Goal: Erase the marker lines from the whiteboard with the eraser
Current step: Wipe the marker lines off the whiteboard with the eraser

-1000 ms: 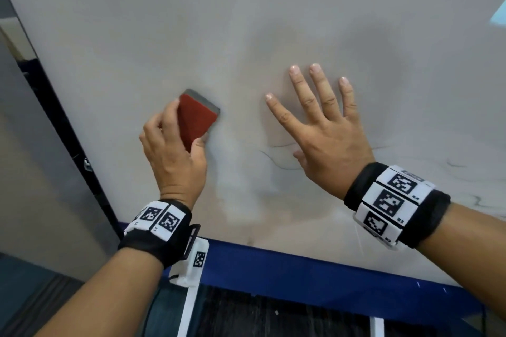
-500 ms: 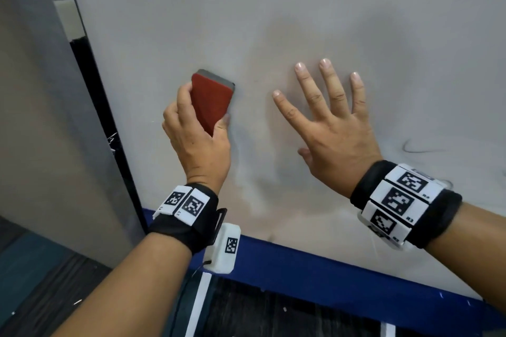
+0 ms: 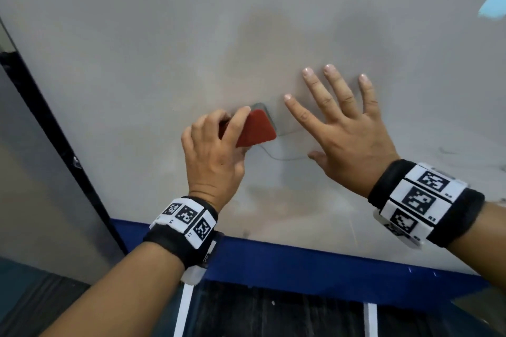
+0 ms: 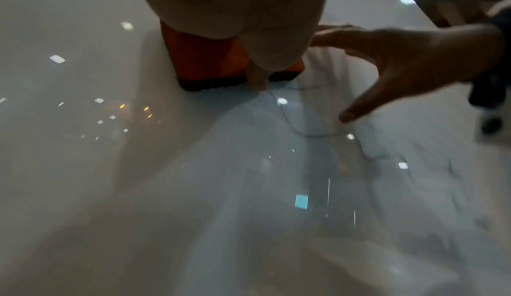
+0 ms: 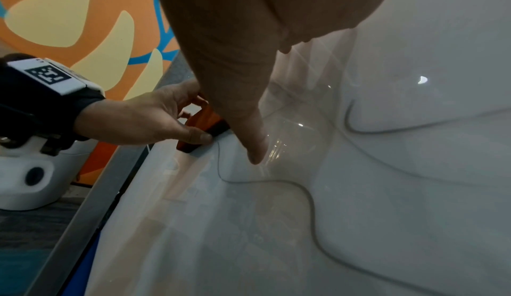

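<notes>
My left hand (image 3: 216, 145) grips a red eraser (image 3: 256, 127) with a grey felt pad and presses it flat on the whiteboard (image 3: 164, 35). The eraser (image 4: 210, 60) shows orange-red under my palm in the left wrist view. A thin dark marker line (image 3: 284, 157) curves from the eraser's right edge toward my right thumb. The same line (image 5: 306, 193) winds on across the board in the right wrist view. My right hand (image 3: 342, 128) lies flat on the board just right of the eraser, fingers spread and straight.
A blue strip (image 3: 301, 262) runs along the board's bottom edge. A black frame edge (image 3: 54, 128) borders the board on the left, beside a grey wall. Faint marker traces (image 3: 449, 150) remain at the far right. An orange patterned wall (image 5: 83, 27) shows in the right wrist view.
My left hand has swept the eraser rightward and down, tilting it, until it sits close beside my right index finger. The right hand stayed flat on the board.
</notes>
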Available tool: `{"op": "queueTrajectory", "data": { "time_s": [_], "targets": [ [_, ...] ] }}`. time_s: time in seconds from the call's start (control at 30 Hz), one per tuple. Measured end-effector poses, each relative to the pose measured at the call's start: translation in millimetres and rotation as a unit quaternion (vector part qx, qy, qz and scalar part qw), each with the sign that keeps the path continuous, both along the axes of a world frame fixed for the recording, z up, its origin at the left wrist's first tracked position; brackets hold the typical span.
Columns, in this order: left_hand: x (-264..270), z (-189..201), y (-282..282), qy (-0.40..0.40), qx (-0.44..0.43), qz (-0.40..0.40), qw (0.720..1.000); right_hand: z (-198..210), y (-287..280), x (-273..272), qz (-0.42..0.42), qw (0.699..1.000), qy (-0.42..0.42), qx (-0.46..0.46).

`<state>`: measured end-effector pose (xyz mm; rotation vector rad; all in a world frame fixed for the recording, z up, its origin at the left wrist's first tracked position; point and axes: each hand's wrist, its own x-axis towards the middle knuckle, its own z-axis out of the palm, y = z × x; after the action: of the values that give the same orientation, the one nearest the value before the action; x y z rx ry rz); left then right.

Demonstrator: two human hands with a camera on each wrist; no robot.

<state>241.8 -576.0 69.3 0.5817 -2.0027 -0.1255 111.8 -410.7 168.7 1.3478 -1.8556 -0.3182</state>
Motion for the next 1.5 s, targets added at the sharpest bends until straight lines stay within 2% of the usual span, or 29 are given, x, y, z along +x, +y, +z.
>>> {"op": "queueTrajectory", "data": {
  "time_s": [0.1, 0.17, 0.2, 0.27, 0.33, 0.4, 0.47, 0.53, 0.6, 0.7, 0.73, 0.8, 0.9, 0.97, 1.03, 1.13, 1.2, 1.3, 1.33, 1.37, 1.47, 1.5],
  "targets": [
    [-7, 10, 7, 0.109, 0.134, 0.016, 0.985, 4, 4, -2, 0.0, 1.0, -0.001, -0.005],
    [-14, 15, 16, 0.151, 0.184, 0.018, 0.971, 6, 7, -4, 0.0, 1.0, -0.005, -0.012],
    [-18, 15, 22, 0.135, 0.17, 0.015, 0.976, 5, 9, -5, -0.001, 1.0, -0.008, -0.016],
    [-24, 8, 33, 0.047, 0.067, 0.007, 0.997, 3, 14, -9, -0.006, 1.0, -0.012, -0.023],
    [-26, -1, 35, -0.015, -0.019, -0.003, 1.0, -1, 19, -13, -0.005, 1.0, -0.014, -0.026],
    [-28, 0, 33, 0.011, 0.01, 0.006, 1.0, -2, 25, -18, -0.003, 0.999, -0.016, -0.031],
    [-31, 7, 34, 0.086, 0.089, 0.022, 0.992, -1, 31, -24, -0.004, 0.999, -0.016, -0.037],
    [-34, 10, 37, 0.126, 0.126, 0.031, 0.983, 0, 34, -28, -0.007, 0.999, -0.016, -0.036],
    [-37, 7, 40, 0.092, 0.092, 0.025, 0.991, -1, 34, -28, -0.009, 0.999, -0.016, -0.032],
    [-36, -5, 42, -0.013, -0.015, -0.004, 1.0, -2, 33, -27, -0.002, 0.999, -0.017, -0.035],
    [-35, -6, 43, -0.023, -0.02, -0.01, 0.999, -2, 33, -27, 0.002, 0.999, -0.017, -0.037],
    [-37, 0, 47, 0.011, 0.029, -0.002, 1.0, -1, 35, -28, 0.009, 0.999, -0.018, -0.037],
    [-42, 20, 50, 0.103, 0.109, 0.033, 0.988, 4, 39, -32, 0.019, 0.999, -0.018, -0.036],
    [-45, 24, 53, 0.092, 0.077, 0.042, 0.992, 7, 43, -35, 0.016, 0.999, -0.016, -0.036],
    [-47, 16, 58, 0.027, -0.003, 0.025, 0.999, 6, 48, -38, 0.014, 0.999, -0.019, -0.042],
    [-47, -1, 61, -0.061, -0.098, -0.004, 0.993, -2, 55, -41, 0.019, 0.999, -0.024, -0.038],
    [-45, 3, 56, -0.048, -0.095, 0.01, 0.994, -3, 60, -44, 0.019, 0.999, -0.022, -0.031],
    [-45, 22, 54, 0.063, 0.042, 0.062, 0.995, 1, 67, -49, 0.016, 0.999, -0.021, -0.027],
    [-48, 24, 58, 0.079, 0.068, 0.069, 0.992, 2, 69, -51, 0.013, 0.999, -0.021, -0.026],
    [-50, 20, 64, 0.067, 0.059, 0.062, 0.994, 1, 71, -52, 0.01, 0.999, -0.022, -0.025],
    [-55, -11, 76, -0.05, -0.08, 0.007, 0.995, -2, 76, -54, 0.011, 0.999, -0.026, -0.029],
    [-54, -19, 75, -0.071, -0.101, 0.003, 0.992, -3, 77, -56, 0.013, 0.999, -0.025, -0.029]
  ]
}}
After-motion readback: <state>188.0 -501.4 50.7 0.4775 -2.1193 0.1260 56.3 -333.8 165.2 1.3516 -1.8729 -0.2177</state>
